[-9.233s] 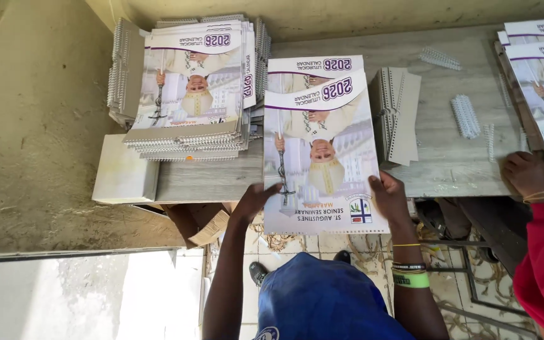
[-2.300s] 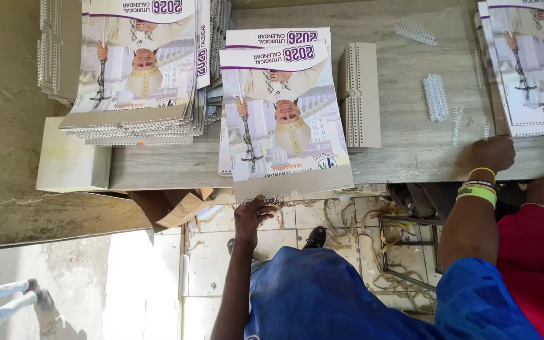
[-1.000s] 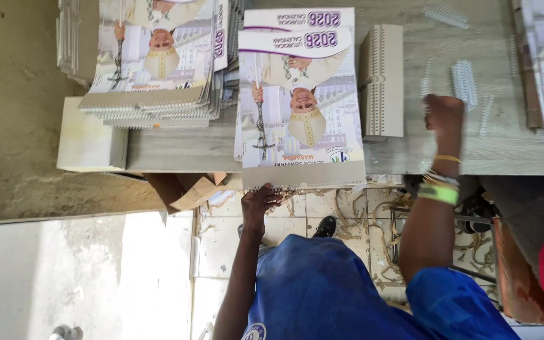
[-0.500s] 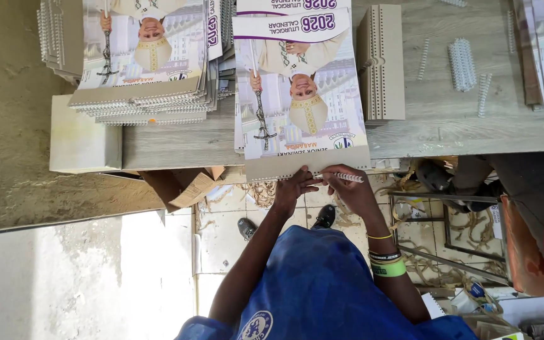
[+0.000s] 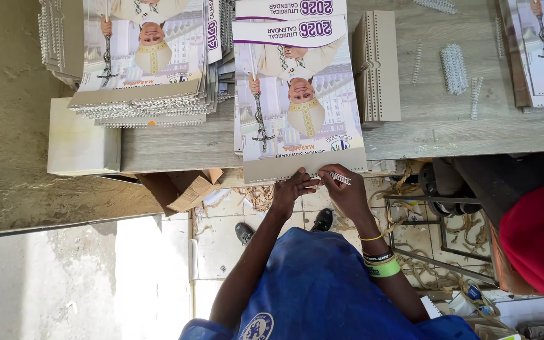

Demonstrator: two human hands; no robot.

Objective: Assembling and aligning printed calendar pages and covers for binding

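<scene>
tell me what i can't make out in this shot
Head view only:
- Whether the white spiral coil in the right hand is already threaded through the calendar: too small to tell, and the fingers cover that edge.
- Left hand fingertips: hidden under the calendar's lower edge.
- Top of the bound stack: cut off by the frame's upper edge.
- The person in red: cropped at the right edge.

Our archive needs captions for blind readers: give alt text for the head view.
Two hands, left hand and right hand, work a white spiral coil into the near edge of a calendar on a grey wooden table. Bound calendars are stacked to the left.
</scene>
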